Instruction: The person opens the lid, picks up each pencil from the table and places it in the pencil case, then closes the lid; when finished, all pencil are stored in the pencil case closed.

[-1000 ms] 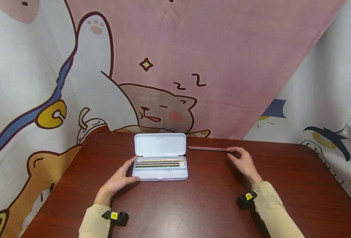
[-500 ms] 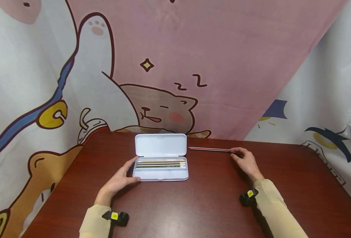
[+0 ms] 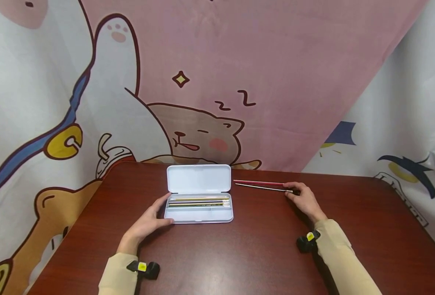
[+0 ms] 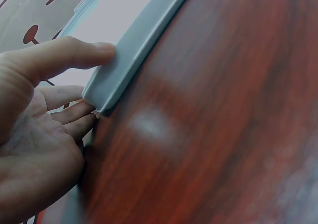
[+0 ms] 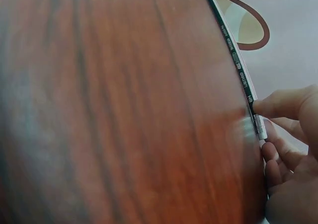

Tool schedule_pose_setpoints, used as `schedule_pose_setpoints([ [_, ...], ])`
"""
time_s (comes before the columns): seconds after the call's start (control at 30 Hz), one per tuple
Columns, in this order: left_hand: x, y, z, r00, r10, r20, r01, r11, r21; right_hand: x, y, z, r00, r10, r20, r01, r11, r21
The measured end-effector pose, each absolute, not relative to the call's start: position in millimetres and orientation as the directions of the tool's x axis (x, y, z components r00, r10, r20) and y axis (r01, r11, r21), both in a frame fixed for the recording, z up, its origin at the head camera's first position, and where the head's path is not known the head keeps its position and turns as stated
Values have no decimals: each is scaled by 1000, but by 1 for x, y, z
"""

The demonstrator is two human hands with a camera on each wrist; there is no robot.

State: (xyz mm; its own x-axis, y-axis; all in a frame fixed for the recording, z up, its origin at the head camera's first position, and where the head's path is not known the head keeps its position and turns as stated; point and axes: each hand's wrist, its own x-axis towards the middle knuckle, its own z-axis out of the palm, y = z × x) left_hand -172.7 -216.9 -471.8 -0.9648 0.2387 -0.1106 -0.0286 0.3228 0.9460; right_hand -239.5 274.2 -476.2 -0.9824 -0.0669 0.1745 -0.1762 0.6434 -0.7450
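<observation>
An open white pencil case (image 3: 199,219) stands on the table with several pencils (image 3: 199,202) lying in its back compartment. My left hand (image 3: 149,221) grips the case's left end, its thumb (image 4: 89,54) on the front edge and its other fingers at the end wall. To the right of the case, two pencils spread slightly apart: a red pencil (image 3: 258,182) behind and a dark pencil (image 3: 261,187) in front. My right hand (image 3: 306,201) pinches the dark green pencil (image 5: 237,65) near its white eraser end. Whether it also holds the red one is hidden.
The reddish-brown wooden table (image 3: 217,258) reaches a cartoon-printed cloth (image 3: 276,82) at its back edge. The case's raised lid (image 3: 199,179) stands close to that cloth. Each wrist wears a small black camera (image 3: 306,242).
My right hand has shifted slightly right, drawing the pencils with it. The two pencils lay together before and now stand apart, the dark one nearer me. My left hand stays on the case.
</observation>
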Motion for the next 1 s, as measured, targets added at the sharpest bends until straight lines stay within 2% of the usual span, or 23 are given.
schedule_pose_setpoints([
  [0.47,-173,-217,-471,-964,241,-109,-26,326,945,-240,275,-481,-974,-96,206,-217,663,-716],
  [0.73,-172,-216,-472,-965,240,-111,-25,335,942,-232,277,-476,-978,-117,174,-208,643,-737],
  [1.0,-173,-216,-471,-965,237,-116,-31,335,942,-221,276,-472,-971,-134,197,-237,649,-723],
])
